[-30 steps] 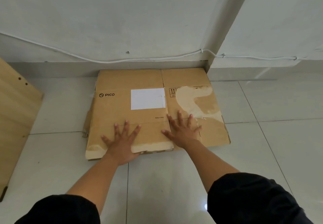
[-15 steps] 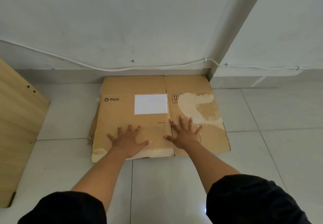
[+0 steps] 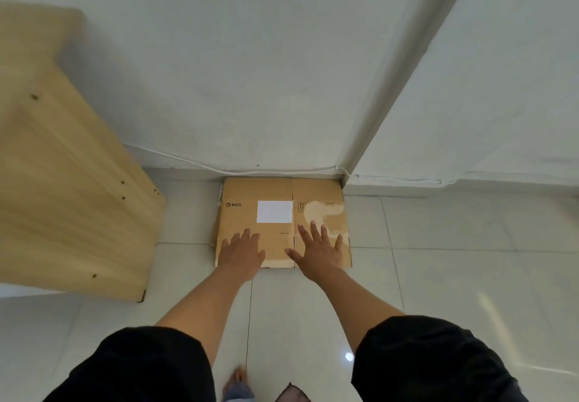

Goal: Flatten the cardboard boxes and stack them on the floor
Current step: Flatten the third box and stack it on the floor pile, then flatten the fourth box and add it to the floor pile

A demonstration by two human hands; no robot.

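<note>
While we lean over the tiled floor (image 3: 438, 276), both palms lie open, fingers spread, on a flattened box (image 3: 275, 194) pushed into the wall corner: left hand (image 3: 242, 252) near the front left edge, right hand (image 3: 322, 249) on the right panel. Other sheets seem to peek out beneath at the left. If we press unevenly on this smooth tile, the cardboard could slide or spring back along its crease, leaving the stack skewed.

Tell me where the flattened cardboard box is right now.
In the head view, the flattened cardboard box lies on the tiled floor at centre, its far edge against the wall, right of the wooden panel, under the left hand and right hand.
</note>
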